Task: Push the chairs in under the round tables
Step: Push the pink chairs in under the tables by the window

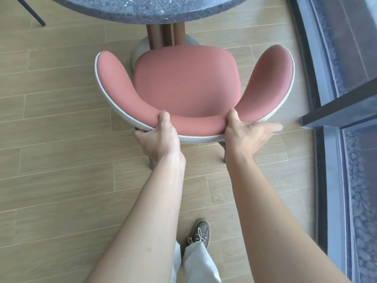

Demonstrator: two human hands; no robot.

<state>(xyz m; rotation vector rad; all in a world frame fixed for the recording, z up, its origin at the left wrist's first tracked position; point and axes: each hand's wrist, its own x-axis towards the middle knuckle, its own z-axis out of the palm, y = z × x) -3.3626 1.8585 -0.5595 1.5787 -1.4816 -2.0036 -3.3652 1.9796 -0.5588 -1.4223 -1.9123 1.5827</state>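
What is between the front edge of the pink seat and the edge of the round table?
In the head view, the brown table pedestal and its grey base stand between the seat of the pink chair and the round table, with wood floor around them.

— What are you counting down there?
— I'm seeing one pink padded chair with a pale woven back and one round grey speckled stone table.
— And hands?
— Two bare hands are showing: left hand, right hand (plus one brown laced shoe).
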